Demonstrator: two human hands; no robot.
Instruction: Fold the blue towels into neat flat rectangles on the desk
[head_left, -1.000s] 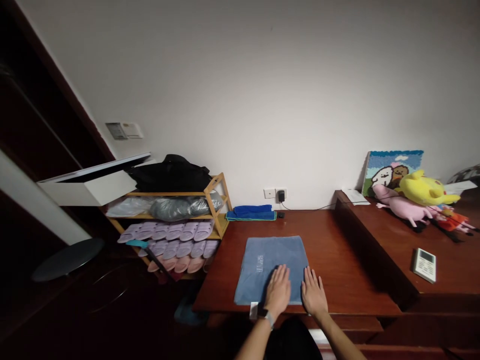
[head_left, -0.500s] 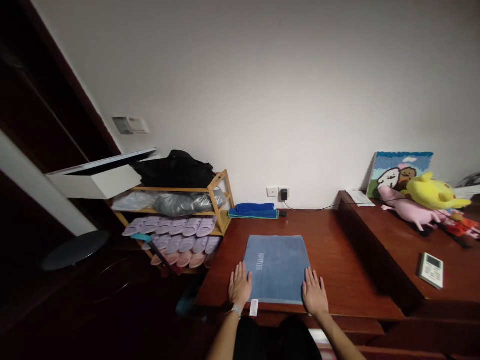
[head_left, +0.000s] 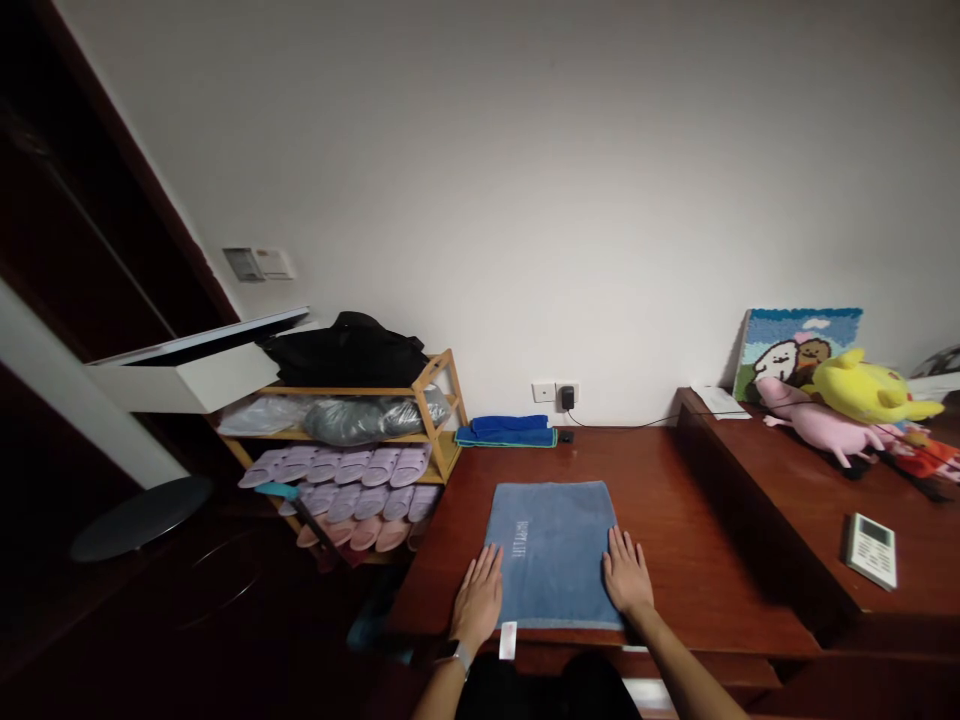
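Note:
A blue-grey towel (head_left: 556,560) lies flat on the brown wooden table (head_left: 690,590), with pale lettering near its left side. From its near left edge a white tag (head_left: 508,640) hangs over the table's front. My left hand (head_left: 478,595) rests flat along the towel's left edge, fingers stretched out. Across from it, my right hand (head_left: 627,572) lies flat on the right edge, its fingers a little apart. Neither hand grips anything; both touch the towel's sides.
Folded blue cloths (head_left: 506,432) lie at the table's back, below a black plug (head_left: 568,397). A shoe rack (head_left: 442,440) with several slippers stands at left. The raised right surface bears plush toys (head_left: 862,385) and a white remote-like device (head_left: 871,552).
My right hand has slid slightly up along the towel's right edge. The left hand stays at the left edge. The whole view has tilted a little, so the table appears lower.

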